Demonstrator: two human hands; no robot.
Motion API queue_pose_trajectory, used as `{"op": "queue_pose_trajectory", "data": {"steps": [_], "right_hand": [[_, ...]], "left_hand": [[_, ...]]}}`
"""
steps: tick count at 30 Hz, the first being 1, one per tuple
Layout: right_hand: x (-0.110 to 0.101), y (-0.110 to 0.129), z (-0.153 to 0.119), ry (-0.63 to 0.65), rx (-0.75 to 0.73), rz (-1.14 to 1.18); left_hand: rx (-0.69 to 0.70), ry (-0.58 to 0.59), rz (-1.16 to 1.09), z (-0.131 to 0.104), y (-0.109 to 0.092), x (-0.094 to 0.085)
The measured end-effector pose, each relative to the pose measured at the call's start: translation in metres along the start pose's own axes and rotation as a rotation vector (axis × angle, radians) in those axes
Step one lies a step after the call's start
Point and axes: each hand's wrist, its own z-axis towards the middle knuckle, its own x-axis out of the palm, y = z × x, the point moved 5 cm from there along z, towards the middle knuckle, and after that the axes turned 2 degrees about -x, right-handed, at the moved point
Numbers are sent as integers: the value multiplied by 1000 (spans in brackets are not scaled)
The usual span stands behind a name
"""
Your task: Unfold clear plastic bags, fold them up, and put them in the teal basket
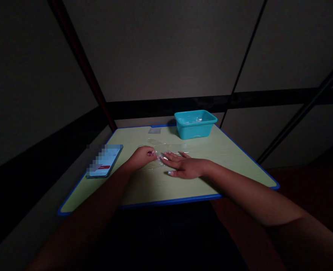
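Note:
A clear plastic bag (169,146) lies on the pale green table (211,162) under and around both hands. My left hand (144,156) is closed, its thumb and fingers pinching crinkled clear plastic at the bag's left side. Flat on the bag and table, with fingers spread, rests my right hand (183,165); its fingertips come close to the pinched part. What lies beneath the right palm is hidden.
A turquoise basket (196,130) with clear plastic inside stands at the table's back right. At the left edge lies a phone (105,162) with its screen lit. A small greyish patch (154,130) shows near the back edge. Panelled walls (166,49) rise behind.

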Motion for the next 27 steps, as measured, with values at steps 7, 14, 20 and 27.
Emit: {"op": "queue_pose_trajectory", "data": {"steps": [7, 14, 20, 27], "right_hand": [[3, 3, -3, 98, 57, -23], [2, 6, -6, 125, 98, -25], [-32, -23, -16, -165, 182, 16], [-40, -48, -16, -306, 353, -81]], "left_hand": [[36, -168, 162, -4, -6, -10], [206, 28, 419, -20, -36, 15], [205, 171, 513, -22, -36, 27], [183, 226, 552, -19, -24, 35]]}}
